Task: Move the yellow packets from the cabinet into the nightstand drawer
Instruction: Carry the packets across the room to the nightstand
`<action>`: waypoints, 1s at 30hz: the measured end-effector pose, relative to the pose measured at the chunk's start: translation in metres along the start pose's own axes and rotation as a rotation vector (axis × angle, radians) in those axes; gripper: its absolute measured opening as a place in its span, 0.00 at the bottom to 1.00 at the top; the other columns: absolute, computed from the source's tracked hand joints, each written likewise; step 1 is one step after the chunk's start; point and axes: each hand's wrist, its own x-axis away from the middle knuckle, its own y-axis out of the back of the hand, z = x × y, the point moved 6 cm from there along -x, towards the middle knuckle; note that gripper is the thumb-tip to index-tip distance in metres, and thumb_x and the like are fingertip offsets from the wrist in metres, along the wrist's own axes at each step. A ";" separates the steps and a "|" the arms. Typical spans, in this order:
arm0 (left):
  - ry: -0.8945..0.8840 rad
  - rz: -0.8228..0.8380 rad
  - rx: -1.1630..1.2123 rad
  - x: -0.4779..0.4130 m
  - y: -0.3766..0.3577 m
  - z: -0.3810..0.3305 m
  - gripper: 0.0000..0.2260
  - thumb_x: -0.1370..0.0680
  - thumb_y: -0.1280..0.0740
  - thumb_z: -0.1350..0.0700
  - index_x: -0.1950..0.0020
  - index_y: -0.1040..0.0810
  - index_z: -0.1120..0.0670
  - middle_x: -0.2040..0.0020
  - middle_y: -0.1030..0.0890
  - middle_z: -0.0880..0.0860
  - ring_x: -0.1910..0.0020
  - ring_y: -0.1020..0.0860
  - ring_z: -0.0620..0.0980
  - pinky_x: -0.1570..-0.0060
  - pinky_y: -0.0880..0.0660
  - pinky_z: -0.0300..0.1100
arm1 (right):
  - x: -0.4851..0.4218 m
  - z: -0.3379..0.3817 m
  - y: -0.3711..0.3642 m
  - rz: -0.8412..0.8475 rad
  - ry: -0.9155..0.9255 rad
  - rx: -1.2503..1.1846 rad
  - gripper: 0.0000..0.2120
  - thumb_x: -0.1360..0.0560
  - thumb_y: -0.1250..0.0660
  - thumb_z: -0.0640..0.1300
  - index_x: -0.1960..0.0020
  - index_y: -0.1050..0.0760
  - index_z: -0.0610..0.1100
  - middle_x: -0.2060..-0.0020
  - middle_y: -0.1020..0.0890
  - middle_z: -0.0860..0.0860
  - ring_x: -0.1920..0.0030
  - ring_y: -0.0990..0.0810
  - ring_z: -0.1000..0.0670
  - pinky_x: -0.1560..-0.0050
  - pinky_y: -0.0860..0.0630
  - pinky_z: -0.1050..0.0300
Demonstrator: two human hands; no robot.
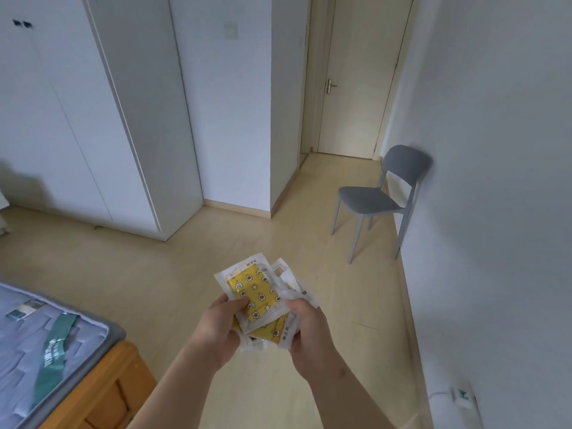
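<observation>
Holding yellow packets (257, 292) | star-patterned, clear-wrapped | both hands (263, 329)

floor (185, 274): pale wood, all round you | standing on it: grey chair (371, 196) against your right wall, white cabinet (93, 119) far left, bed (102, 382) at your lower left, white plug (461, 395) with cord by the right wall | bed: bare mattress (18, 360), green strap (55, 345) lying across it, small label (26, 308) beside the strap

The left hand (216, 328) and right hand (309, 331) partly hide the yellow packets (252, 289), whose print is unreadable.
</observation>
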 end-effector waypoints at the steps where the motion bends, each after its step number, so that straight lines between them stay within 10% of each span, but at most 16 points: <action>1: -0.002 -0.012 0.008 -0.020 0.002 -0.009 0.10 0.20 0.45 0.67 0.46 0.24 0.61 0.54 0.16 0.61 0.55 0.19 0.61 0.60 0.24 0.54 | -0.022 0.002 -0.007 0.006 -0.008 0.000 0.15 0.24 0.42 0.34 0.42 0.23 0.42 0.52 0.16 0.41 0.52 0.17 0.41 0.51 0.21 0.44; 10: -0.050 -0.069 0.038 -0.206 0.035 -0.124 0.10 0.20 0.44 0.67 0.46 0.25 0.61 0.54 0.17 0.62 0.55 0.20 0.61 0.57 0.24 0.56 | -0.234 0.023 -0.099 -0.029 -0.069 0.040 0.16 0.26 0.41 0.34 0.42 0.22 0.43 0.46 0.19 0.35 0.45 0.20 0.35 0.42 0.26 0.34; 17: -0.049 -0.111 0.066 -0.324 0.044 -0.200 0.12 0.20 0.45 0.67 0.39 0.27 0.62 0.47 0.19 0.64 0.52 0.20 0.62 0.57 0.24 0.55 | -0.365 0.044 -0.152 0.037 -0.114 -0.049 0.13 0.25 0.45 0.33 0.48 0.23 0.39 0.61 0.16 0.42 0.57 0.16 0.43 0.57 0.20 0.51; 21: -0.068 -0.149 0.120 -0.390 0.049 -0.229 0.12 0.20 0.45 0.66 0.40 0.26 0.61 0.47 0.19 0.62 0.52 0.20 0.60 0.59 0.24 0.53 | -0.437 0.053 -0.173 0.086 -0.123 -0.069 0.17 0.24 0.44 0.33 0.40 0.24 0.40 0.47 0.18 0.39 0.46 0.19 0.40 0.45 0.23 0.43; 30: -0.109 -0.262 0.233 -0.571 0.018 -0.283 0.13 0.20 0.45 0.66 0.38 0.27 0.61 0.45 0.20 0.64 0.48 0.21 0.62 0.53 0.25 0.56 | -0.643 0.111 -0.191 0.155 -0.197 0.090 0.17 0.23 0.42 0.34 0.37 0.26 0.41 0.48 0.18 0.38 0.48 0.18 0.39 0.54 0.20 0.46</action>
